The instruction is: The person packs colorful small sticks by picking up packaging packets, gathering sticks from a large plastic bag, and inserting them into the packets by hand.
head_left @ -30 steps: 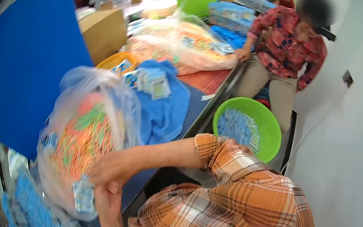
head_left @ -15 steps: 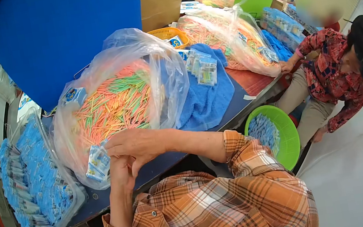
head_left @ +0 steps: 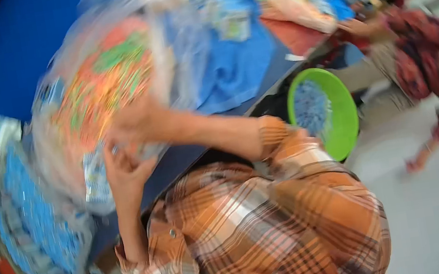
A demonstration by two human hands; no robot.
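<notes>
My left hand [head_left: 124, 166] grips a small blue-and-white printed packet [head_left: 96, 179] at the near edge of a clear plastic bag. My right hand [head_left: 140, 125] is close beside it, just above, smeared by motion, so its fingers cannot be made out. Thin pink, orange, yellow and green sticks [head_left: 105, 83] fill the open bag [head_left: 164, 59] behind both hands. Whether the right hand touches the packet or holds any sticks is not clear.
A blue towel [head_left: 239, 79] with several packets lies right of the bag. A green basin [head_left: 345, 117] holds many packets. Blue packet strips [head_left: 41, 205] are heaped at left. A co-worker in a red patterned shirt [head_left: 436, 56] is at right, one hand near another bag.
The view has tilted and blurred, shifting the table upward. My hands have separated slightly, the left thumb now spread away. The co-worker's lower arm has swung outward.
</notes>
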